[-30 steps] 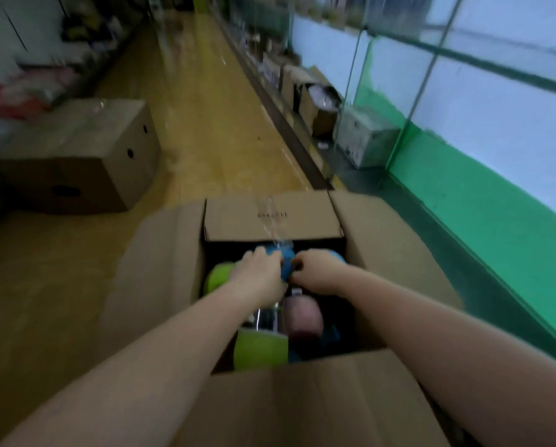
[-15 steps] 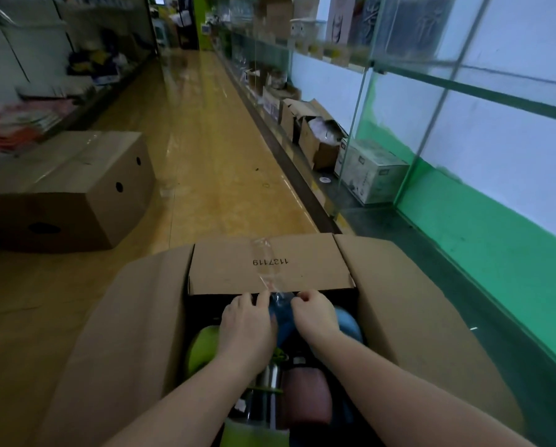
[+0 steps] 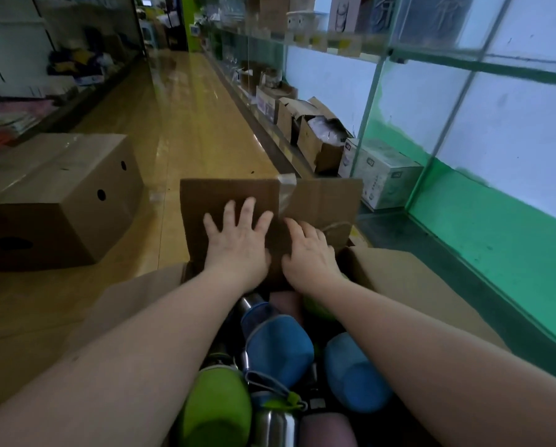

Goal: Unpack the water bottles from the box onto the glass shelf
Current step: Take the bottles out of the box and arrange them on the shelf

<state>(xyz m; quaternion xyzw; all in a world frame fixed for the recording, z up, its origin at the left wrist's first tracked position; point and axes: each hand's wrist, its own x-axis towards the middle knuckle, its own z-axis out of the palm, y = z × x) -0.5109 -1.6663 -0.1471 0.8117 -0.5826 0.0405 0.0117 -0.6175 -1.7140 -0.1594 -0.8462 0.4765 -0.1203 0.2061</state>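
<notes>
An open cardboard box (image 3: 408, 279) stands on the floor right below me. Inside lie several water bottles in sleeves: a blue bottle (image 3: 278, 345), a second blue one (image 3: 354, 372), a green bottle (image 3: 217, 411) and a pink one (image 3: 328, 430). The box's far flap (image 3: 321, 198) stands upright. My left hand (image 3: 238, 243) presses flat on that flap with spread fingers. My right hand (image 3: 308, 250) rests on it too, fingers slightly bent. Neither hand holds a bottle. The glass shelf (image 3: 431, 53) runs along the right wall.
A closed cardboard box (image 3: 60, 195) with round holes sits on the wooden floor to the left. Under the glass shelf on the right stand several open cartons (image 3: 318, 137) and a white box (image 3: 386, 172). The aisle floor (image 3: 186, 124) stretches ahead.
Both hands left the blue bottle in the box and moved up onto the far flap, which now stands upright. The view has tilted and shows more of the bottles.
</notes>
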